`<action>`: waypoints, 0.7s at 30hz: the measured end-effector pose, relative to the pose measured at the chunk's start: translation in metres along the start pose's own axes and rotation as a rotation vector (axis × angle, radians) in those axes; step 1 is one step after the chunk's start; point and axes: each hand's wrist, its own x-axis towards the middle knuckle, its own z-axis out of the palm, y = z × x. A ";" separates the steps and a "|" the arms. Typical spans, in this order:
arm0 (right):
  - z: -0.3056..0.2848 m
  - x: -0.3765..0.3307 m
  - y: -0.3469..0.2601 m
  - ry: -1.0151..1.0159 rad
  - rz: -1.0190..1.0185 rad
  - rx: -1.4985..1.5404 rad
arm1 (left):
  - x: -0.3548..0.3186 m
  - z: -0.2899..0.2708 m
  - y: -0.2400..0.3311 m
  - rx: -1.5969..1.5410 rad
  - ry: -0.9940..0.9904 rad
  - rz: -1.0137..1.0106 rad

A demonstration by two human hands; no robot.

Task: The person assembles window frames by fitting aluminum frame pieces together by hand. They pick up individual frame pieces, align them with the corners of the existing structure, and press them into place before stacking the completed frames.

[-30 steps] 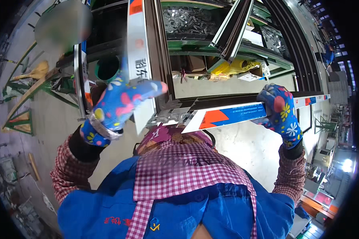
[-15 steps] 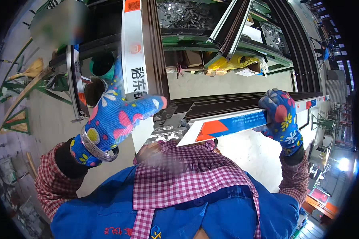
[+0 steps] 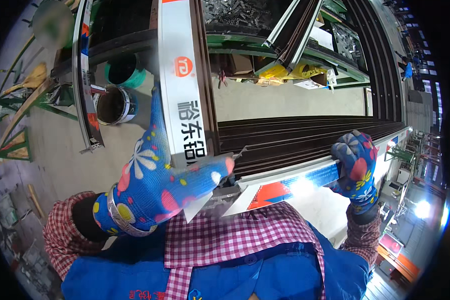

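Head view, one only. Our left hand, in a blue flowered glove, is wrapped around the near end of the upright frame bar, a brown metal profile faced with white protective film; thumb out to the right across the corner joint, fingers closed on the bar's left side. Our right hand, same glove, is clamped on the horizontal frame bar, fingers curled over its top edge, well right of the corner joint. That bar runs right from the joint and has white, blue and orange film on its face. The two bars meet at a mitred corner just above our checked apron bib. Left of the upright bar, on the floor, sit a dark open can and a teal bucket, close together. Beyond the corner joint, stacked brown profiles lie along the horizontal bar.
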 end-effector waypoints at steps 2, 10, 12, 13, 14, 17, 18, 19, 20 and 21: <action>-0.002 0.002 -0.003 0.007 0.005 0.003 | 0.002 -0.008 -0.005 -0.011 -0.078 -0.020; -0.002 0.015 -0.017 -0.016 0.013 0.062 | -0.001 -0.050 -0.063 0.172 -0.355 0.415; 0.003 0.013 -0.016 0.069 -0.019 0.054 | -0.009 -0.057 -0.065 -0.368 -0.286 -0.305; 0.002 0.012 -0.015 0.076 -0.019 0.058 | -0.009 -0.055 -0.063 -0.362 -0.280 -0.304; 0.000 0.013 -0.014 0.064 -0.020 0.092 | -0.008 -0.051 -0.059 -0.247 -0.287 -0.134; -0.002 0.010 -0.011 0.045 -0.033 0.121 | -0.001 -0.033 -0.045 0.111 -0.302 0.363; -0.002 0.009 -0.010 0.035 -0.044 0.107 | 0.000 -0.027 -0.041 0.236 -0.309 0.525; -0.005 0.010 -0.012 0.042 -0.039 0.118 | 0.000 -0.022 -0.040 -0.257 -0.251 0.196; -0.008 0.017 -0.018 0.051 -0.052 0.115 | -0.002 -0.022 -0.035 -0.038 -0.240 0.411; -0.010 0.022 -0.023 0.065 -0.059 0.104 | -0.002 -0.026 -0.042 -0.022 -0.247 0.402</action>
